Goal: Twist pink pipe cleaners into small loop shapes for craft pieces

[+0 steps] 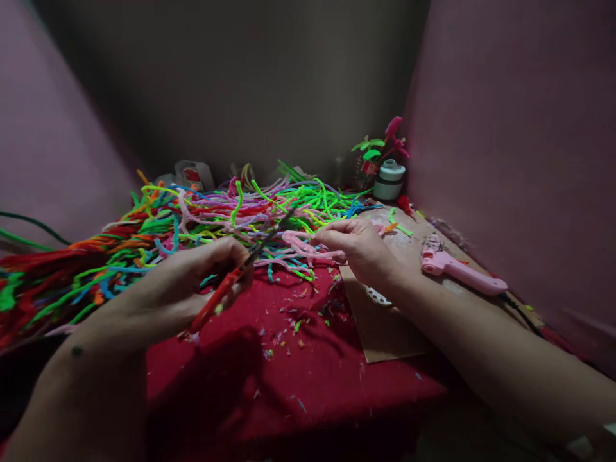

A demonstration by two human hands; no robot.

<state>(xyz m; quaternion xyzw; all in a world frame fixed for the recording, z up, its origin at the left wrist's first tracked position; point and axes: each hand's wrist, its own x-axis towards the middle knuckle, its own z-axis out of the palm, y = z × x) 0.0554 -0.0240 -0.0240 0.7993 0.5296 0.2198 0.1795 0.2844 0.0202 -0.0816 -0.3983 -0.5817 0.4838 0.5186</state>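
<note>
My left hand (216,269) is closed around a pair of scissors (219,296) with red handles, its dark blades pointing up and away to the right. Between the fingertips of my right hand (363,250) is a pink pipe cleaner (305,245), bent into a loop or several strands. The scissor tips are close to this pink piece; whether they touch it I cannot tell. Behind both hands spreads a big heap of colourful pipe cleaners (212,212), in green, pink, red, orange, blue and yellow.
Small fuzz clippings (298,321) litter the red tablecloth (337,385). Brown cardboard (385,333) lies under my right forearm. A pink glue gun (459,273) with a black cord rests at the right. Near the back wall stand a pale jar (389,179) and pipe-cleaner flowers (392,127).
</note>
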